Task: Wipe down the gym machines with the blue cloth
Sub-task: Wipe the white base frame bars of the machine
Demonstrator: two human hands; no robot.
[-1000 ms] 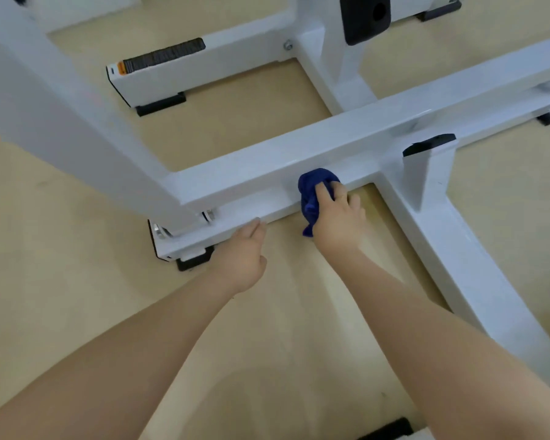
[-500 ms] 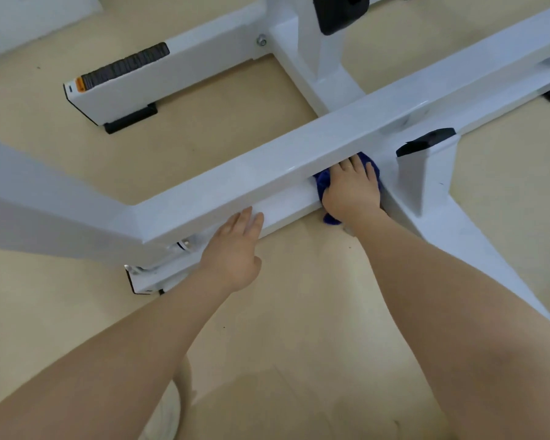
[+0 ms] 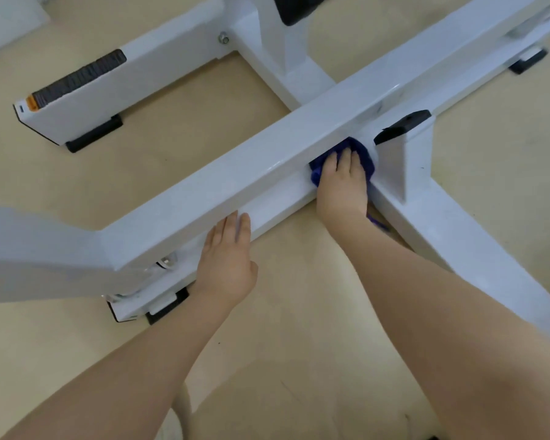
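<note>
Right hand [image 3: 342,182] presses the bunched blue cloth [image 3: 364,154] flat-fingered against the low white steel frame rail [image 3: 280,198] at its right junction — the rail's length runs leftward toward the left hand [image 3: 227,262], fingers together, bracing on it.

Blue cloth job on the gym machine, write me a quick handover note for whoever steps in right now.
Right hand: straight fingers press the blue cloth flat against the white machine frame, in the corner where the low crossbar meets the short post with the black cap.
Left hand: open, holds nothing, fingers straight, resting on the low crossbar nearer the black rubber foot.
Done: wiping is under way on this low bar; how much is already clean cannot be told.
Left: probably the rest of this frame, including the far bar with the black label, then the other machines.
</note>
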